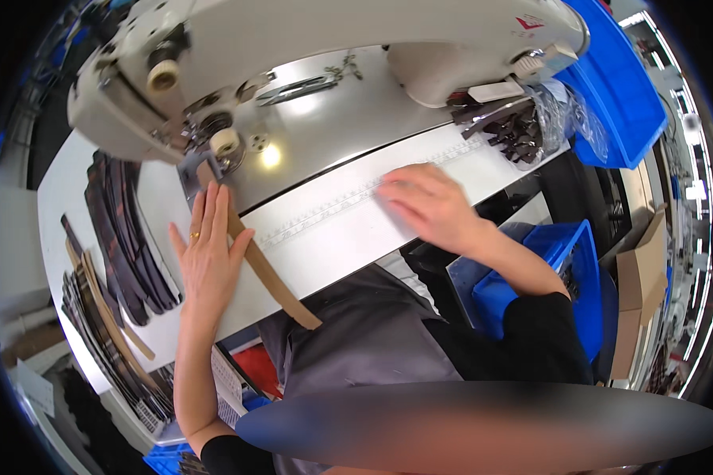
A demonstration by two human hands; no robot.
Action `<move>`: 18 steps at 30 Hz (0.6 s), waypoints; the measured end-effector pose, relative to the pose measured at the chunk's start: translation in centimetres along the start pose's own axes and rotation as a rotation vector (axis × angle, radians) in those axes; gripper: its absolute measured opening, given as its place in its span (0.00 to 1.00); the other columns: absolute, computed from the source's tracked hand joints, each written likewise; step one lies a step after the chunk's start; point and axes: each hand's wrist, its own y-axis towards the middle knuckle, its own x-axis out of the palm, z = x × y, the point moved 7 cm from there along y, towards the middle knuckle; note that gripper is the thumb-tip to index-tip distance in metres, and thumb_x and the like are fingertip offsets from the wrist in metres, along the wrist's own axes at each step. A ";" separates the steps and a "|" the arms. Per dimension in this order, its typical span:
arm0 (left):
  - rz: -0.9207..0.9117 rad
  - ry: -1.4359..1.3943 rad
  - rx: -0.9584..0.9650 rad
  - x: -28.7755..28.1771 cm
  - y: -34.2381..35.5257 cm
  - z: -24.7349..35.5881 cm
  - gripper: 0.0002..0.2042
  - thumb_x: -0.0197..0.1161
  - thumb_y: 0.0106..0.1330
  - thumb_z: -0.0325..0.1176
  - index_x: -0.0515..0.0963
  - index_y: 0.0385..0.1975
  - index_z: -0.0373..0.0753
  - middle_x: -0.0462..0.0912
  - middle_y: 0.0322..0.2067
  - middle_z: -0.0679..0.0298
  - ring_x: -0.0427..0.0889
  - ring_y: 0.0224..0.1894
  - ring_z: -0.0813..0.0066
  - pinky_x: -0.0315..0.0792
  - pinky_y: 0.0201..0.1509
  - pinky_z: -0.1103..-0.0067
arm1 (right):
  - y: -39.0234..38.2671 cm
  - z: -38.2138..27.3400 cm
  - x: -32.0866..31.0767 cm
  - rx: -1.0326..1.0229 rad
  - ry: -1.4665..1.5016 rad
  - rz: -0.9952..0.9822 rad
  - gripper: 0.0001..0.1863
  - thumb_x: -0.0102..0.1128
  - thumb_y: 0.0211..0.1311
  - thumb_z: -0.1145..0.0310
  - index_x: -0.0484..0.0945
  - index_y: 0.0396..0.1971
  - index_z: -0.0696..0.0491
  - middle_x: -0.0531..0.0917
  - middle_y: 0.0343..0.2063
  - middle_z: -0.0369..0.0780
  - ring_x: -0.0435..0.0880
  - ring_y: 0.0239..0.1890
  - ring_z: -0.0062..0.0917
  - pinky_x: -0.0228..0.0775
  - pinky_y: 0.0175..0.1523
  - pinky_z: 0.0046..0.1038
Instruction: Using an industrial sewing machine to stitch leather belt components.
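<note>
My left hand [210, 253] lies nearly flat at the front of a sewing machine [293, 32], fingers stretched toward its needle area and thumb out to the side. It rests against a long tan strip [271, 275], which runs from under the presser foot [200, 169], past my hand, to over the table's front edge. My right hand [432, 207] hovers over the white table, blurred by motion. Its fingers are loosely bent and apart from the thumb, with nothing visible between them. Beneath it, a ruler scale [317, 215] runs along the tabletop.
Dark curved strips [127, 229] lie stacked at left, with more dark and tan strips [107, 317] nearer me. Tweezers [297, 89] rest on the metal machine bed. A clear bag of dark pieces [515, 127] sits at right, beside a blue bin [622, 87]. Another blue bin [586, 293] stands lower right.
</note>
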 end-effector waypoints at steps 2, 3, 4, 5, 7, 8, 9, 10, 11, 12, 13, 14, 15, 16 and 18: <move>-0.011 0.008 0.006 -0.1 0.2 -0.1 0.33 0.59 0.65 0.47 0.57 0.69 0.46 0.60 0.69 0.66 0.55 0.72 0.66 0.41 0.70 0.47 | -1.7 3.2 -4.0 0.030 -0.309 0.022 0.14 0.62 0.50 0.77 0.82 0.39 0.52 0.81 0.38 0.38 0.80 0.40 0.34 0.73 0.45 0.32; -0.021 0.020 -0.005 -0.4 0.1 0.0 0.33 0.58 0.66 0.46 0.57 0.69 0.46 0.61 0.68 0.66 0.55 0.72 0.65 0.40 0.71 0.48 | -1.6 5.2 -6.5 0.045 -0.473 0.042 0.14 0.62 0.49 0.77 0.82 0.39 0.52 0.82 0.37 0.38 0.80 0.40 0.34 0.72 0.45 0.33; -0.025 -0.016 0.003 -0.6 0.5 0.2 0.32 0.57 0.67 0.46 0.56 0.69 0.46 0.60 0.68 0.66 0.54 0.72 0.65 0.39 0.71 0.48 | -1.3 6.7 -8.1 0.077 -0.662 0.059 0.13 0.62 0.48 0.77 0.81 0.37 0.53 0.82 0.36 0.38 0.80 0.40 0.34 0.71 0.46 0.33; -0.031 -0.016 0.014 -0.9 0.6 0.5 0.32 0.57 0.67 0.46 0.56 0.69 0.46 0.60 0.68 0.66 0.54 0.72 0.65 0.39 0.71 0.48 | -1.2 8.2 -9.3 0.107 -0.850 0.075 0.11 0.62 0.47 0.77 0.81 0.35 0.54 0.82 0.34 0.38 0.80 0.39 0.34 0.70 0.47 0.33; 0.067 -0.106 0.036 -2.0 1.3 1.1 0.29 0.59 0.66 0.43 0.63 0.66 0.45 0.65 0.66 0.64 0.58 0.71 0.63 0.40 0.71 0.50 | -2.4 11.1 -10.5 0.038 -0.759 0.110 0.11 0.61 0.47 0.76 0.81 0.35 0.54 0.82 0.35 0.38 0.80 0.41 0.34 0.69 0.48 0.33; 0.070 -0.112 0.048 -2.7 1.7 1.7 0.29 0.59 0.66 0.43 0.63 0.66 0.45 0.65 0.66 0.64 0.58 0.71 0.63 0.40 0.71 0.50 | -3.1 11.5 -11.0 -0.042 -0.662 0.145 0.12 0.60 0.47 0.75 0.80 0.35 0.55 0.82 0.36 0.38 0.79 0.43 0.33 0.68 0.50 0.33; 0.079 -0.252 0.106 -3.5 1.6 3.0 0.26 0.62 0.64 0.40 0.68 0.62 0.44 0.69 0.63 0.63 0.62 0.68 0.62 0.45 0.70 0.51 | -2.9 10.9 -10.4 -0.043 -0.661 0.145 0.12 0.60 0.47 0.75 0.80 0.35 0.55 0.82 0.36 0.38 0.79 0.43 0.33 0.68 0.50 0.33; 0.086 -0.394 0.164 -4.1 1.4 4.5 0.23 0.64 0.63 0.37 0.73 0.59 0.42 0.73 0.60 0.62 0.66 0.66 0.61 0.49 0.69 0.53 | -2.6 8.3 -9.1 -0.139 -0.577 0.148 0.12 0.60 0.48 0.75 0.80 0.36 0.55 0.82 0.39 0.39 0.79 0.46 0.33 0.68 0.51 0.34; 0.087 -0.397 0.166 -4.2 1.5 6.0 0.23 0.64 0.63 0.37 0.73 0.59 0.42 0.73 0.60 0.62 0.66 0.66 0.61 0.49 0.69 0.53 | -2.3 6.3 -8.4 -0.233 -0.496 0.151 0.13 0.59 0.49 0.74 0.80 0.37 0.55 0.81 0.42 0.39 0.78 0.49 0.32 0.67 0.53 0.34; 0.067 -0.564 0.226 -4.4 1.6 7.8 0.20 0.66 0.61 0.34 0.76 0.54 0.41 0.77 0.55 0.61 0.69 0.63 0.61 0.54 0.67 0.54 | -1.8 5.9 -8.0 -0.228 -0.500 0.155 0.13 0.59 0.49 0.74 0.80 0.37 0.55 0.81 0.42 0.39 0.78 0.49 0.32 0.67 0.53 0.34; 0.044 -0.732 0.289 -4.6 1.9 9.4 0.18 0.67 0.59 0.31 0.79 0.50 0.40 0.80 0.51 0.61 0.73 0.60 0.61 0.59 0.65 0.56 | -1.2 6.0 -7.2 -0.173 -0.545 0.053 0.14 0.60 0.49 0.73 0.79 0.39 0.55 0.81 0.44 0.39 0.77 0.51 0.32 0.67 0.54 0.35; 0.041 -0.732 0.302 -4.7 2.2 10.5 0.18 0.67 0.59 0.31 0.79 0.50 0.40 0.80 0.51 0.61 0.73 0.60 0.61 0.59 0.65 0.56 | -1.1 6.5 -6.6 -0.116 -0.590 -0.049 0.15 0.60 0.49 0.72 0.79 0.40 0.55 0.80 0.46 0.39 0.76 0.52 0.33 0.66 0.56 0.36; 0.082 -0.635 0.394 -5.1 2.2 12.0 0.17 0.67 0.59 0.31 0.79 0.49 0.40 0.81 0.47 0.61 0.75 0.58 0.61 0.62 0.62 0.57 | -1.2 7.9 -7.2 -0.060 -0.693 -0.017 0.13 0.60 0.50 0.72 0.80 0.38 0.54 0.80 0.45 0.39 0.76 0.52 0.34 0.66 0.57 0.38; 0.123 -0.542 0.488 -5.3 2.2 13.3 0.17 0.68 0.58 0.30 0.79 0.48 0.39 0.82 0.44 0.60 0.77 0.55 0.61 0.65 0.60 0.58 | -1.8 9.5 -7.8 0.004 -0.736 -0.003 0.12 0.60 0.51 0.72 0.80 0.38 0.54 0.81 0.44 0.38 0.76 0.53 0.33 0.65 0.58 0.38; 0.084 -0.601 0.515 -4.6 2.9 14.4 0.17 0.67 0.58 0.30 0.79 0.48 0.39 0.82 0.42 0.60 0.77 0.54 0.60 0.66 0.59 0.59 | -3.7 12.5 -8.4 0.078 -0.791 0.010 0.12 0.61 0.51 0.73 0.80 0.38 0.53 0.81 0.43 0.38 0.76 0.53 0.32 0.65 0.58 0.38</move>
